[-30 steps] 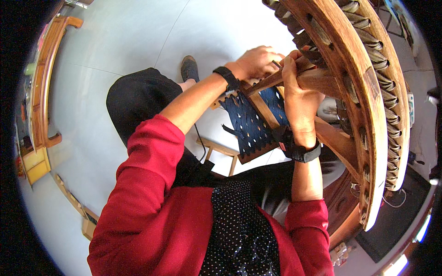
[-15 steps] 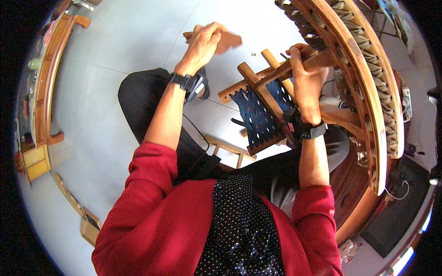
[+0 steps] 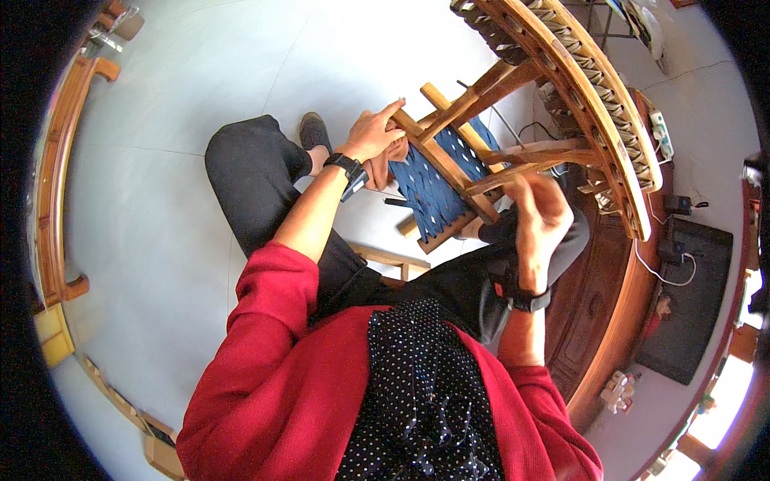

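Note:
A wooden seat frame [image 3: 453,170] with blue woven straps tilts in front of me. Its bars join a larger curved wooden frame [image 3: 589,120] laced with grey-brown cord. My left hand [image 3: 374,136] is closed around a brown cloth [image 3: 378,170], its fingers against the far-left end of a wooden bar. Part of the cloth hangs below the hand, beside the blue straps. My right hand [image 3: 544,220] is beside the lower wooden rung [image 3: 513,175], near the curved frame. Motion smears its fingers, so their grip does not show.
A dark shoe [image 3: 314,130] on my foot rests on the pale tiled floor [image 3: 176,200]. A low wooden stool [image 3: 389,258] is between my legs. At right stand a carved wooden cabinet [image 3: 589,321] and a dark panel [image 3: 686,301] with a white cable. Wooden furniture [image 3: 58,176] lines the left.
My left hand has come down with the cloth from above the floor to the bar's end. My right hand has left the upper bar and moved lower. The curved frame appears further up-left.

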Tool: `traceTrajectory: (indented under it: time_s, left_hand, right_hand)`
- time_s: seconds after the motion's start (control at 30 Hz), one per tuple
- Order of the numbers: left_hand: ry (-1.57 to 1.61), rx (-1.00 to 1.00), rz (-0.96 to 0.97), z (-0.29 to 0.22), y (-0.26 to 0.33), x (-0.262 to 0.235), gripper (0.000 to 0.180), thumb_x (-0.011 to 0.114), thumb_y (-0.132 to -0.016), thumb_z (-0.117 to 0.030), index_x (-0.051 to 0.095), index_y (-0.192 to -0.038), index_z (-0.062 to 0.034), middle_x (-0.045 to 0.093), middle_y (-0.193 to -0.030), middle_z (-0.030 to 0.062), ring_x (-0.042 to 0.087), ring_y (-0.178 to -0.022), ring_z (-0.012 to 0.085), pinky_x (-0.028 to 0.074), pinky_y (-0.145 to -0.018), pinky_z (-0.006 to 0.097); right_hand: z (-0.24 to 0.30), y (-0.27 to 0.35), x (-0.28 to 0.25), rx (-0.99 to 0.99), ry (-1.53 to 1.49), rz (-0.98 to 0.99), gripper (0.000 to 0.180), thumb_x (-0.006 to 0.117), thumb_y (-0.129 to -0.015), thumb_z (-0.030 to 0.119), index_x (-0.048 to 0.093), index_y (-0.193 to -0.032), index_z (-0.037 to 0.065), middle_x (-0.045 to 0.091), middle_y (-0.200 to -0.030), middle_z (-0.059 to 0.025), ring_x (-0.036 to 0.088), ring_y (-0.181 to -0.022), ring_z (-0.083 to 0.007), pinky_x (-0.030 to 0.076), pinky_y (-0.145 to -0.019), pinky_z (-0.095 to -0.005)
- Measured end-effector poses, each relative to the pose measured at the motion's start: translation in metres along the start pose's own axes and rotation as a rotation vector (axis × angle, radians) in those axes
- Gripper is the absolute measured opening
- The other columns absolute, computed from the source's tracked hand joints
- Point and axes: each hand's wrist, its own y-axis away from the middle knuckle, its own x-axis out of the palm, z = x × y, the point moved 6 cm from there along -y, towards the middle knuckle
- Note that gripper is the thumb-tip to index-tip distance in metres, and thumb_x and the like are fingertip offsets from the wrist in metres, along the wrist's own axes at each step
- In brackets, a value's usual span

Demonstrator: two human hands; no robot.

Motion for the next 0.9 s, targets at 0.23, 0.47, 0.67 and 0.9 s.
traceTrajectory:
  time_s: [0.23,0.47,0.67,0.9]
  left_hand:
    - [-0.012,-0.004,0.016,-0.004,0.002,-0.002,0.065,0.070,-0.091,-0.029,0.042,-0.150,-0.0320,0.065,-0.092,0.0171,0.064,-0.086,0.0302,0.052,-0.082,0.045]
    - [0.211,-0.121,0.083,-0.001,0.007,-0.014,0.084,0.071,-0.084,-0.023,0.028,-0.155,-0.0138,0.066,-0.106,0.0200,0.065,-0.095,0.0328,0.052,-0.090,0.042]
    - [0.317,-0.312,-0.027,0.013,0.035,-0.042,0.072,0.063,-0.081,-0.006,0.031,-0.145,-0.0022,0.061,-0.103,0.0180,0.061,-0.097,0.0277,0.050,-0.088,0.037]
    - [0.069,-0.025,-0.357,-0.049,0.069,-0.082,0.036,0.060,-0.089,0.001,0.048,-0.123,-0.0060,0.062,-0.119,0.0158,0.059,-0.115,0.0274,0.047,-0.098,0.039]
  right_hand:
    - [-0.032,-0.067,-0.053,-0.066,0.093,0.214,0.087,0.090,-0.070,0.028,0.049,-0.140,-0.003,0.054,-0.137,-0.0184,0.049,-0.130,-0.0249,0.038,-0.111,-0.0385]
    - [-0.024,-0.098,0.001,-0.052,-0.116,0.608,0.059,0.086,-0.073,0.019,0.060,-0.122,0.000,0.068,-0.100,-0.0089,0.064,-0.099,-0.0203,0.051,-0.090,-0.0335]
    - [-0.031,-0.091,0.015,-0.144,-0.403,0.485,0.030,0.073,-0.074,0.006,0.065,-0.102,-0.002,0.069,-0.102,-0.0114,0.064,-0.099,-0.0214,0.049,-0.093,-0.0359]
    - [-0.032,-0.081,0.021,-0.084,-0.383,0.364,0.016,0.072,-0.079,0.003,0.064,-0.093,0.002,0.067,-0.093,-0.0070,0.064,-0.096,-0.0214,0.048,-0.092,-0.0364]
